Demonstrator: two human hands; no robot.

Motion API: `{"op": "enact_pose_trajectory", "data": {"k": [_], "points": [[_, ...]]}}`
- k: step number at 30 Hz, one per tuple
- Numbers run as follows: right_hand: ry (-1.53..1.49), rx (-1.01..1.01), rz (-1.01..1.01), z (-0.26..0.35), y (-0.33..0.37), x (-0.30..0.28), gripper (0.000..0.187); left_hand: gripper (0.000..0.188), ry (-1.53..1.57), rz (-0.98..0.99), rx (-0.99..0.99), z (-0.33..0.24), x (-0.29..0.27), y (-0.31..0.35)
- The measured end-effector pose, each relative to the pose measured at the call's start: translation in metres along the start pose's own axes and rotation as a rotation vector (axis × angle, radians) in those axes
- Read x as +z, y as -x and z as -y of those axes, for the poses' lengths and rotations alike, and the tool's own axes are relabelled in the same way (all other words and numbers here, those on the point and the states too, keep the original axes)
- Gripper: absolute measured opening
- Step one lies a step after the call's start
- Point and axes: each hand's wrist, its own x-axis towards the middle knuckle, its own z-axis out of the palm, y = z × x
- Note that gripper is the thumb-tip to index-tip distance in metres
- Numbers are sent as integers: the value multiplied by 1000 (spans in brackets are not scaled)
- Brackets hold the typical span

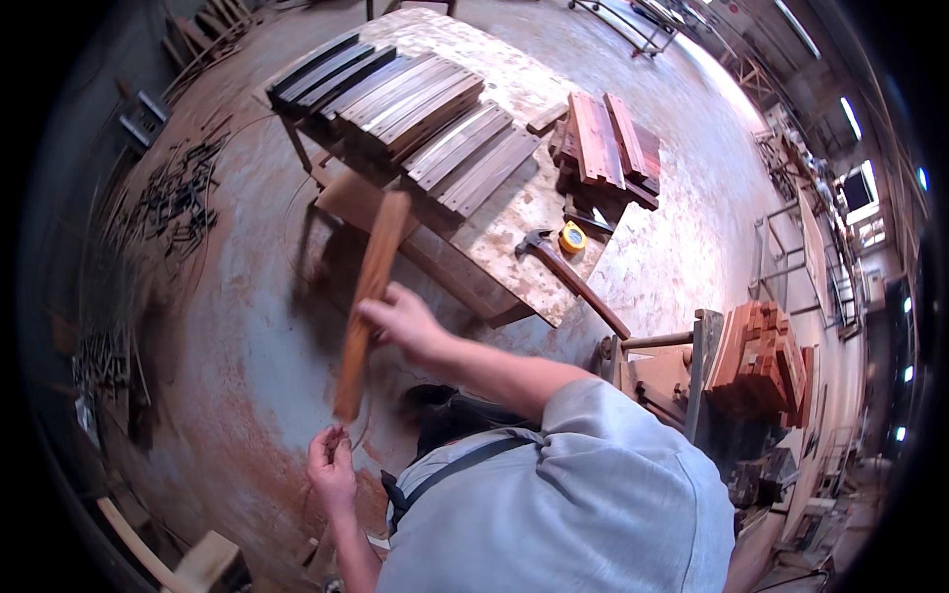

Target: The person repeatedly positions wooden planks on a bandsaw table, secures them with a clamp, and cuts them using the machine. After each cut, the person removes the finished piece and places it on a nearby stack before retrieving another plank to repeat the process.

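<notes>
My right hand is closed around the middle of a reddish-brown wooden slat, which stands nearly upright in front of me beside the table. Just below the slat's lower end is my left hand, its fingertips pinched together and apart from the wood. Whatever it may hold is too small to make out. A claw hammer lies on the table's near corner, its wooden handle sticking out past the edge. Beside its head sits a yellow tape measure.
Stacks of grey-brown slats cover much of the worktable. Redder boards are piled at its right end. A pile of cut wood pieces stands at my right. Dark scraps lie on the floor at left.
</notes>
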Motion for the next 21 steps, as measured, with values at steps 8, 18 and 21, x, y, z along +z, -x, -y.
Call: {"op": "enact_pose_trajectory", "data": {"k": [8, 18, 21], "points": [[136, 34, -426, 48, -169, -223, 30, 19, 106, -188, -224, 27, -10, -1], [241, 161, -771, 79, -271, -290, 20, 10, 281, -603, -655, 120, -69, 164], [184, 172, -756, 78, -280, -296, 28, 17, 286, -568, -767, 177, -88, 227]]}}
